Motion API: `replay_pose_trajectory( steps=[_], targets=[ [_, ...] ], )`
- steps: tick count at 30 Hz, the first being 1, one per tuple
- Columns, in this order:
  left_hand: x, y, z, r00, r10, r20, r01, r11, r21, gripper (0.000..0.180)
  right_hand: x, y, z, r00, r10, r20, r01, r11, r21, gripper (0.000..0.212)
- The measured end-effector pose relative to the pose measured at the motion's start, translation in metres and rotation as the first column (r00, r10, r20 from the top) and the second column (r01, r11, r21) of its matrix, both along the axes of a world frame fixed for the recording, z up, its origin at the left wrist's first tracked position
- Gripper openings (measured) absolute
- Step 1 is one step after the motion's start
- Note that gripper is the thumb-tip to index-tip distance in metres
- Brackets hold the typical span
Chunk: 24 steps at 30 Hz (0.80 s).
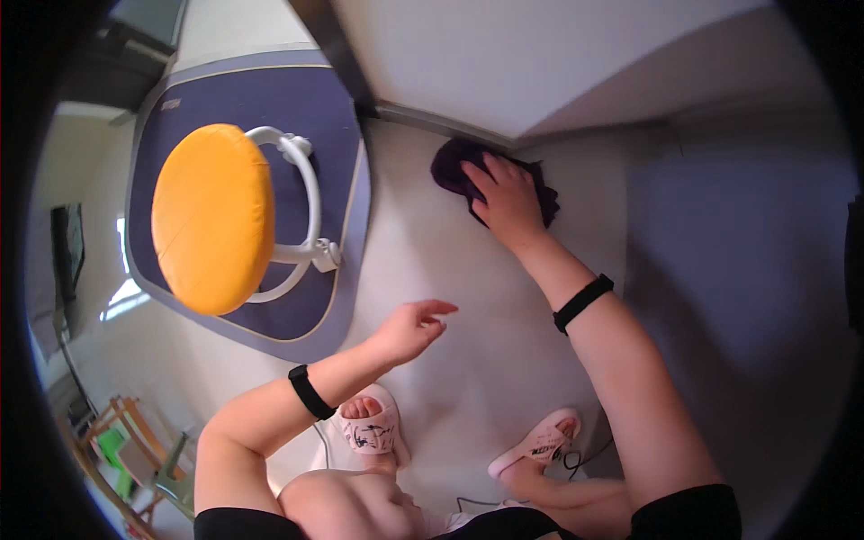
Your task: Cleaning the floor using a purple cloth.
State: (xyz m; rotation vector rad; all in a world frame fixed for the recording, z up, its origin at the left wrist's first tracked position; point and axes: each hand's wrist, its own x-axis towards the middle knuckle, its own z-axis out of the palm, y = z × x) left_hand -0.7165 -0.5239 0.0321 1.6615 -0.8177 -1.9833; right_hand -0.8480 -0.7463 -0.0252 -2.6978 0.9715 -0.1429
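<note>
Hands apart: right hand [517, 200] spread on crumpled dark-purple cloth [456, 169], pale smooth floor's [490, 360] far edge by white wall [558, 63] | left hand [414, 332] loosely bent, open floor between | yellow-seated round stool [211, 220] over navy mat [243, 101], left

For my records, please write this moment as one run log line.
left hand: empty, above floor | right hand: on dark cloth, which lies on floor | stool: on mat

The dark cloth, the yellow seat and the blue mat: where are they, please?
Dark cloth [453, 168]: head view, its uncovered left end.
Yellow seat [211, 219]: head view, middle of its broad face.
Blue mat [256, 94]: head view, bare upper part.
</note>
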Motion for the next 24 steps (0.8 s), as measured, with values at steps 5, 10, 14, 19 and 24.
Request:
replay_pose_trajectory(
  steps=[5, 10, 14, 19, 24],
  targets=[
    [-0.017, -0.021, 0.022, 0.993, 0.021, -0.120, -0.025, 0.999, -0.030, 0.036, -0.088, 0.013, 0.004, 0.968, -0.235, 0.088, 0.240, 0.970, -0.047, 0.059],
    [-0.012, 0.027, -0.003, 0.988, -0.004, -0.156, 0.006, 1.000, 0.014, 0.036, -0.134, 0.098, 0.000, 0.990, -0.134, 0.049, 0.134, 0.991, 0.016, 0.060],
    [-0.014, 0.040, -0.009, 0.988, 0.019, -0.153, -0.010, 0.998, 0.055, 0.039, -0.093, 0.116, 0.019, 0.998, 0.056, 0.019, -0.059, 0.985, 0.161, 0.070],
    [0.001, 0.030, -0.025, 0.920, 0.373, 0.117, -0.347, 0.917, -0.195, 0.059, 0.022, 0.054, 0.005, 0.988, 0.011, 0.153, -0.019, 0.998, 0.052, 0.059],
    [0.039, -0.008, -0.008, 0.738, 0.569, 0.363, -0.290, 0.753, -0.591, 0.070, 0.047, 0.057, -0.001, 0.990, 0.024, 0.140, -0.030, 0.999, 0.034, 0.059]
  ],
)
